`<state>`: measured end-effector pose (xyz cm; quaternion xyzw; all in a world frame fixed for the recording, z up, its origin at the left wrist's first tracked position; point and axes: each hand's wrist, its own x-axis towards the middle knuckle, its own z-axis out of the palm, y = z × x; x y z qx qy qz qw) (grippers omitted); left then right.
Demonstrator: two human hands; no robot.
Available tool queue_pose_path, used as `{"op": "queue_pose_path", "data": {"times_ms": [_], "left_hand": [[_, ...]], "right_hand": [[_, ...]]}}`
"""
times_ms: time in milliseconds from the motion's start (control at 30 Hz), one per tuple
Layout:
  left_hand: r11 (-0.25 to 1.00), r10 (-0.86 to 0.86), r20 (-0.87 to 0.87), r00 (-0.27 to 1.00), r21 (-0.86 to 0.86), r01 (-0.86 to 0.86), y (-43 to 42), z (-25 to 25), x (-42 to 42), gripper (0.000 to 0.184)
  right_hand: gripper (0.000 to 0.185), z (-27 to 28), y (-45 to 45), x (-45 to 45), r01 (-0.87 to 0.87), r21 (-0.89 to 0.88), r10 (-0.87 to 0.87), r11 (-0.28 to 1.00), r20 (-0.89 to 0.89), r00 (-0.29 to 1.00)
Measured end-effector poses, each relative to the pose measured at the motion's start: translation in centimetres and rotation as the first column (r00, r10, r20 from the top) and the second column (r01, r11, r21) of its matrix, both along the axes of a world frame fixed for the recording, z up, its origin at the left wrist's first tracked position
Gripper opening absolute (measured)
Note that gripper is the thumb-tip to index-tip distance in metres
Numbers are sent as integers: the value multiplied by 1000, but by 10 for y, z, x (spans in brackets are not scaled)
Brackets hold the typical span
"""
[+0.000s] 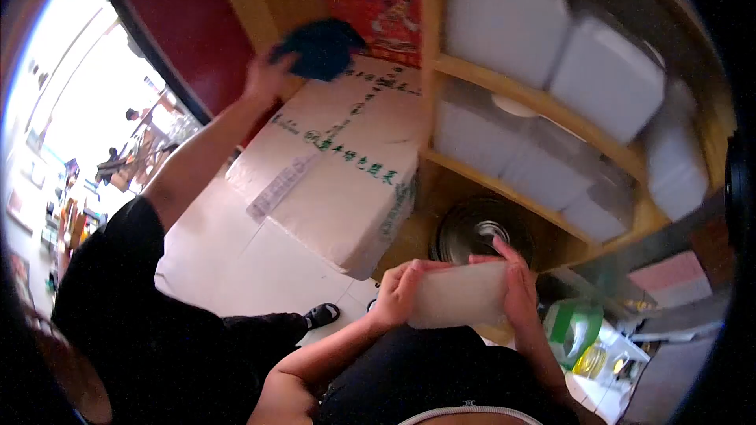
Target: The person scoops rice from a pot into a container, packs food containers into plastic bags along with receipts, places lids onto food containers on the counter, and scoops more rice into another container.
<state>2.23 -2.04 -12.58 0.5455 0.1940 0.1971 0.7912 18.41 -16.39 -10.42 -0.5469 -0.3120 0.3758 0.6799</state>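
Observation:
A pale, whitish rectangular block-like thing, perhaps a plastic container, is held level in front of my body. My left hand grips its left end, fingers closed along the edge. At the opposite end my right hand presses against the side, some of its fingers reaching over the far edge. Blur hides the thing's details. Just beyond my hands, a round metal lid or pot sits in the lowest part of the wooden shelf.
Stacked white containers fill the wooden shelf. A white foam box with green lettering stands ahead. On the left, a person in black reaches over it with a dark blue cloth. A green-and-white container is at right.

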Motion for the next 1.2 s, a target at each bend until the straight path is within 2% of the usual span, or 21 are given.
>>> {"op": "queue_pose_path", "data": {"times_ms": [33, 67, 167, 267, 300, 400, 433, 500, 533, 600, 633, 700, 733, 767, 800, 833, 900, 1067, 1133, 1167, 1200], "left_hand": [[999, 37, 25, 999, -5, -37, -3, -1, 6, 44], [997, 70, 31, 997, -27, -69, -7, 2, 12, 45], [981, 174, 43, 984, -99, -170, -22, -2, 31, 45], [987, 53, 87, 995, -156, -39, -48, -11, 42, 44], [942, -35, 166, 986, -325, 88, -53, -9, 45, 42], [941, -288, 41, 957, -172, 291, -47, -27, 48, 39], [949, -301, 52, 952, -82, 305, -50, -21, 51, 39], [946, -314, 65, 947, 103, 307, -53, 3, 56, 40], [941, -282, -3, 959, 192, 278, -52, 9, 57, 40], [901, -204, -139, 969, 360, 241, -53, 15, 57, 39], [888, -200, -5, 980, 422, 183, -52, 8, 59, 42], [890, -185, 105, 977, 440, 121, -46, -1, 53, 42], [891, -181, 163, 970, 445, 91, -41, -3, 50, 42], [933, -197, 222, 955, 342, 113, -37, -2, 48, 41], [933, -206, 142, 968, 328, 150, -31, 0, 44, 41], [931, -218, 62, 974, 311, 188, -23, 1, 39, 41], [924, -211, -68, 975, 310, 222, -6, 1, 30, 40], [913, -299, -50, 953, 274, 301, 49, 5, 1, 35], [903, -339, -58, 939, 259, 342, 74, 5, -13, 34], [936, -308, -50, 950, 163, 312, 82, 1, -21, 33], [922, -323, -97, 941, 193, 336, 94, -3, -31, 32]], "right_hand": [[47, -1, -4, 5, 144, -16, -135, 989, 257, 957], [47, -6, -9, 11, 277, -1, -240, 961, 497, 834], [54, -31, -44, 21, 274, -153, -198, 950, 384, 902], [54, -37, -59, 26, 463, 105, -465, 880, 386, 796], [51, -30, -64, 31, 485, 129, -495, 865, 376, 783], [49, -8, -83, 59, 382, -28, -303, 924, 555, 775], [46, -8, -86, 65, 308, -57, -244, 950, 482, 841], [45, 0, -83, 69, 118, -110, -48, 987, 496, 867], [45, 2, -80, 69, 19, -136, 52, 991, 496, 867], [43, -5, -73, 61, -58, -86, 90, 995, 440, 894], [43, -8, -68, 55, -71, -76, 98, 995, 440, 893], [43, -15, -60, 48, -100, -37, 106, 994, 438, 892], [44, -13, -54, 42, -65, -69, 89, 995, 436, 895], [45, -6, -47, 36, -28, -103, 70, 994, 436, 897], [46, -3, -40, 30, 13, -138, 50, 990, 436, 899], [48, -6, -32, 27, -14, -129, 59, 992, 358, 932], [53, -7, -18, 13, 23, -110, 18, 994, 359, 933], [71, 5, 17, -35, 101, -232, 3, 967, 411, 912], [73, -5, 38, -60, 149, -206, -72, 967, 340, 938], [72, -4, 51, -70, 170, -209, -97, 963, 322, 942], [72, -5, 62, -82, 194, -210, -123, 958, 306, 944]]}}
